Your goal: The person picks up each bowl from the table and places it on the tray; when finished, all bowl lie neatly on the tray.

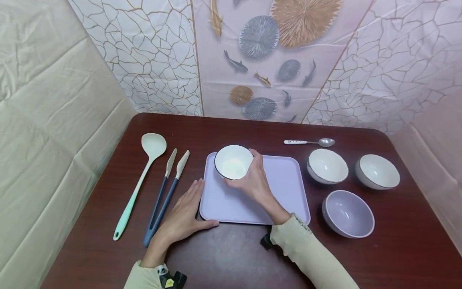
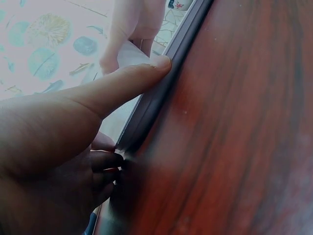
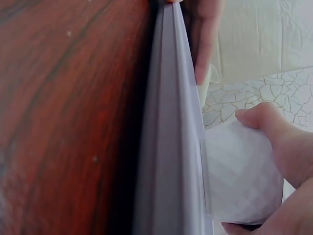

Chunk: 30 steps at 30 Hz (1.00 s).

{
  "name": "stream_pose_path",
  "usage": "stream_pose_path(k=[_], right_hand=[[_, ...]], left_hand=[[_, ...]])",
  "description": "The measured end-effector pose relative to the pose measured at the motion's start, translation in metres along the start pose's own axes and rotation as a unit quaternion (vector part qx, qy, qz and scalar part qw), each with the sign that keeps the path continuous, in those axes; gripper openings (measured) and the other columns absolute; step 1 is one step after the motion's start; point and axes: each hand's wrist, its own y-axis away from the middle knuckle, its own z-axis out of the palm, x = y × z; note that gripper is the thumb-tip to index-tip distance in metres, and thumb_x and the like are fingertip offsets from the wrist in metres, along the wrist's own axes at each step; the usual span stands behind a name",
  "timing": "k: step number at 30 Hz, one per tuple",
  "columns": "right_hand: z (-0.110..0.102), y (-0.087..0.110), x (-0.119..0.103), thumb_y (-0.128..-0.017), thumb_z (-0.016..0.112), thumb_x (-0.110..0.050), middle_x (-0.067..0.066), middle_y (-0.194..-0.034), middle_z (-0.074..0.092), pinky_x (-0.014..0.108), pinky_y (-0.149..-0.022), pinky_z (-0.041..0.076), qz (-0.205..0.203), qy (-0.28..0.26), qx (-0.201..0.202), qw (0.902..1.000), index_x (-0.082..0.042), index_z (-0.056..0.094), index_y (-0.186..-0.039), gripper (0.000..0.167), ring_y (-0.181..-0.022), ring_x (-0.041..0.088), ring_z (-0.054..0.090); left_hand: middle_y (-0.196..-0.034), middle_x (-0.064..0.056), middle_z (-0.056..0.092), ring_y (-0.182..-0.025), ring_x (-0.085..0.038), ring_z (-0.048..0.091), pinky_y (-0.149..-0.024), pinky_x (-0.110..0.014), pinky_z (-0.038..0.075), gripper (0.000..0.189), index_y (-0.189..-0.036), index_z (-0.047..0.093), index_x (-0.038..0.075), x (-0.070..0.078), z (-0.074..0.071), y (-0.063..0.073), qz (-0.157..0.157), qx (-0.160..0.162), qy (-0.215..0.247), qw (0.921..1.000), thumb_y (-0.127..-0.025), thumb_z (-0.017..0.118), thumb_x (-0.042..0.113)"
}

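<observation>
A white bowl (image 1: pixel 233 162) with a thin dark rim is at the back left of a lavender tray (image 1: pixel 283 186). My right hand (image 1: pixel 254 180) grips it from the right, thumb at the near side and fingers round the far side. In the right wrist view the bowl's faceted outer wall (image 3: pixel 239 169) shows, its base right at the tray. My left hand (image 1: pixel 185 214) lies at the tray's front left corner, fingers stretched along the left edge and thumb along the front one. The left wrist view shows that thumb (image 2: pixel 132 81) touching the tray's rim.
Left of the tray lie blue-handled tongs (image 1: pixel 167 200) and a mint-handled ladle (image 1: pixel 138 180). To the right stand a white bowl (image 1: pixel 327 165), another white bowl (image 1: pixel 377 171) and a lavender bowl (image 1: pixel 348 213). A spoon (image 1: pixel 310 142) lies behind them.
</observation>
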Motion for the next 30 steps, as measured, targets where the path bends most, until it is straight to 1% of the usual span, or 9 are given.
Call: stream_pose_path(k=[9, 15, 18, 20, 22, 25, 27, 28, 30], right_hand=[[-0.004, 0.001, 0.009, -0.057, 0.094, -0.034, 0.016, -0.137, 0.038, 0.044, -0.097, 0.043, 0.003, 0.010, 0.014, 0.9999, -0.004, 0.025, -0.145, 0.116, -0.120, 0.031, 0.048], [-0.012, 0.002, 0.006, -0.053, 0.096, -0.040, 0.018, -0.147, 0.027, 0.045, -0.103, 0.039, -0.056, 0.022, 0.046, 0.9971, -0.003, 0.016, -0.151, 0.132, -0.131, 0.033, 0.034], [-0.024, 0.005, -0.001, -0.058, 0.093, -0.041, 0.015, -0.150, 0.025, 0.044, -0.104, 0.037, -0.068, 0.022, 0.036, 0.9968, -0.003, 0.015, -0.152, 0.128, -0.133, 0.031, 0.033], [-0.038, 0.011, -0.006, -0.064, 0.090, -0.041, 0.014, -0.150, 0.026, 0.043, -0.105, 0.036, -0.065, 0.020, 0.013, 0.9976, -0.004, 0.018, -0.152, 0.119, -0.133, 0.030, 0.034], [-0.059, 0.020, -0.009, -0.072, 0.087, -0.038, 0.012, -0.149, 0.029, 0.043, -0.106, 0.036, -0.071, 0.019, -0.018, 0.9971, -0.004, 0.024, -0.150, 0.106, -0.133, 0.027, 0.036], [-0.100, 0.038, -0.005, -0.080, 0.082, -0.026, 0.008, -0.141, 0.045, 0.041, -0.103, 0.040, -0.107, 0.014, -0.053, 0.9928, -0.004, 0.042, -0.142, 0.077, -0.127, 0.024, 0.046], [-0.132, 0.051, 0.003, -0.083, 0.080, -0.017, 0.003, -0.129, 0.058, 0.036, -0.096, 0.046, -0.135, 0.012, -0.055, 0.9892, -0.006, 0.055, -0.131, 0.055, -0.118, 0.021, 0.056], [-0.150, 0.056, 0.007, -0.084, 0.078, -0.013, 0.001, -0.122, 0.063, 0.032, -0.093, 0.048, -0.146, 0.020, -0.048, 0.9878, -0.008, 0.060, -0.126, 0.046, -0.112, 0.019, 0.060], [-0.185, 0.064, 0.019, -0.085, 0.077, -0.007, -0.001, -0.110, 0.069, 0.023, -0.086, 0.049, -0.160, 0.047, -0.019, 0.9858, -0.010, 0.066, -0.118, 0.035, -0.101, 0.013, 0.064]], left_hand=[[-0.161, -0.014, 0.014, -0.148, -0.026, 0.008, -0.112, -0.057, 0.020, 0.120, -0.157, 0.011, 0.004, 0.006, 0.003, -0.008, 0.013, -0.004, -0.004, 0.9999, -0.074, 0.080, 0.056], [-0.161, -0.013, 0.014, -0.148, -0.027, 0.007, -0.112, -0.057, 0.019, 0.120, -0.157, 0.011, 0.005, 0.008, 0.004, -0.011, 0.015, -0.005, -0.004, 0.9999, -0.074, 0.081, 0.055], [-0.162, -0.013, 0.013, -0.148, -0.027, 0.007, -0.112, -0.058, 0.019, 0.120, -0.157, 0.011, 0.005, 0.008, 0.004, -0.009, 0.012, -0.002, -0.002, 0.9999, -0.074, 0.081, 0.055], [-0.162, -0.014, 0.013, -0.148, -0.027, 0.007, -0.111, -0.058, 0.019, 0.120, -0.157, 0.011, 0.004, 0.007, 0.004, -0.008, 0.009, 0.000, -0.003, 0.9999, -0.074, 0.080, 0.056], [-0.161, -0.015, 0.013, -0.148, -0.028, 0.008, -0.111, -0.058, 0.019, 0.119, -0.157, 0.012, 0.003, 0.006, 0.005, -0.005, 0.009, 0.004, -0.006, 0.9999, -0.074, 0.080, 0.056], [-0.161, -0.015, 0.013, -0.148, -0.028, 0.009, -0.112, -0.056, 0.019, 0.119, -0.156, 0.013, 0.002, 0.005, 0.005, -0.001, 0.006, 0.006, -0.010, 0.9999, -0.074, 0.080, 0.056], [-0.162, -0.015, 0.013, -0.148, -0.028, 0.008, -0.112, -0.055, 0.018, 0.118, -0.156, 0.013, 0.002, 0.005, 0.006, 0.001, 0.004, 0.003, -0.011, 0.9999, -0.075, 0.080, 0.056], [-0.162, -0.014, 0.012, -0.148, -0.028, 0.008, -0.112, -0.055, 0.018, 0.118, -0.157, 0.013, 0.003, 0.005, 0.006, 0.002, 0.002, 0.003, -0.011, 0.9999, -0.075, 0.079, 0.056], [-0.162, -0.013, 0.012, -0.148, -0.027, 0.007, -0.113, -0.055, 0.017, 0.118, -0.157, 0.012, 0.004, 0.005, 0.005, 0.002, 0.000, 0.001, -0.010, 0.9999, -0.075, 0.079, 0.057]])
